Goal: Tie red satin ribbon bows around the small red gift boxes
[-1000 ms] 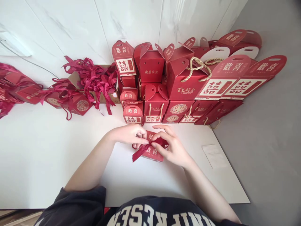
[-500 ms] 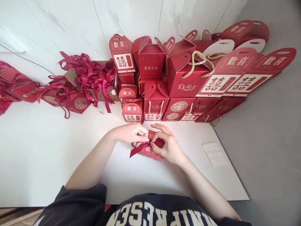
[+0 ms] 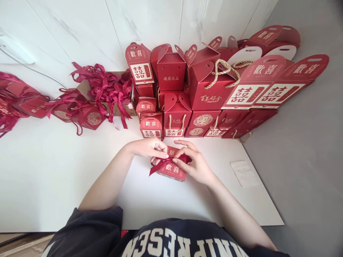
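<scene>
A small red box [image 3: 172, 171] with pale characters lies on the white table beneath both my hands. Across its top runs a dark red ribbon [image 3: 157, 167], gathered at the middle, with a loose tail hanging to the left. My left hand [image 3: 153, 149] is closed, pinching the ribbon near the centre from the left side. From the right, my right hand [image 3: 193, 161] pinches the ribbon by the knot between thumb and finger, its other fingers partly stretched out. The ribbon's right part is partly hidden behind that hand.
Stacked red gift boxes [image 3: 171, 76] stand along the back, some with rope handles. A carton of red ribbons [image 3: 107, 89] and ribbon-tied boxes [image 3: 92, 116] are at the back left. A white packet [image 3: 243, 174] lies on the table [image 3: 66, 185] at right.
The fingers of my right hand have opened out of their round pinch shape a little and shifted slightly at the knot. More of the box's front characters shows. The view has shifted slightly.
</scene>
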A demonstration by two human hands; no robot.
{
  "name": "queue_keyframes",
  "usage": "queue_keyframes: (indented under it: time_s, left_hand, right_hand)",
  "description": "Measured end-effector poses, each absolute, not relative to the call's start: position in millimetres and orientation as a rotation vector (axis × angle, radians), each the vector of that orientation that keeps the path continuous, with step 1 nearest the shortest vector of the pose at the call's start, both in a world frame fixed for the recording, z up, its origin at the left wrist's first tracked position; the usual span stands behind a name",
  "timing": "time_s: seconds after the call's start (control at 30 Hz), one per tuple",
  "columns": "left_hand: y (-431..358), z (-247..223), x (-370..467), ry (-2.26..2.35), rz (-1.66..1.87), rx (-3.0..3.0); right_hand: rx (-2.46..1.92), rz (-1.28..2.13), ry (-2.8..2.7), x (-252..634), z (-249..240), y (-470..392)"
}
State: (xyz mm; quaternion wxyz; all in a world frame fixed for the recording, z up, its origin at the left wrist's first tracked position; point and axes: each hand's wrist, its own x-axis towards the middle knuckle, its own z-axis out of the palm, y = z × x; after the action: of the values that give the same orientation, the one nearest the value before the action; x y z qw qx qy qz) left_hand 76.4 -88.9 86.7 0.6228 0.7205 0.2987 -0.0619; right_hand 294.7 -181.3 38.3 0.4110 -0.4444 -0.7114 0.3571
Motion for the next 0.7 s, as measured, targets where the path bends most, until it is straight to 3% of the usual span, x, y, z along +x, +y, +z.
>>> queue_keyframes:
  time_s: [0.27,0.43,0.7]
  left_hand:
    - [-103.5,108.5,78.7,0.829,-0.156,1.728]
    - [-103.2,104.7,80.6,0.847,-0.17,1.747]
    - [-98.1,96.8,78.9,0.813,-0.157,1.729]
  right_hand:
    - [-1.436,1.184,-1.716,338.8,43.1,-170.9]
    - [-1.237,1.548,-1.782,344.0,44.6,-170.2]
    - [-1.158,1.751,-1.762,350.4,51.5,-176.9]
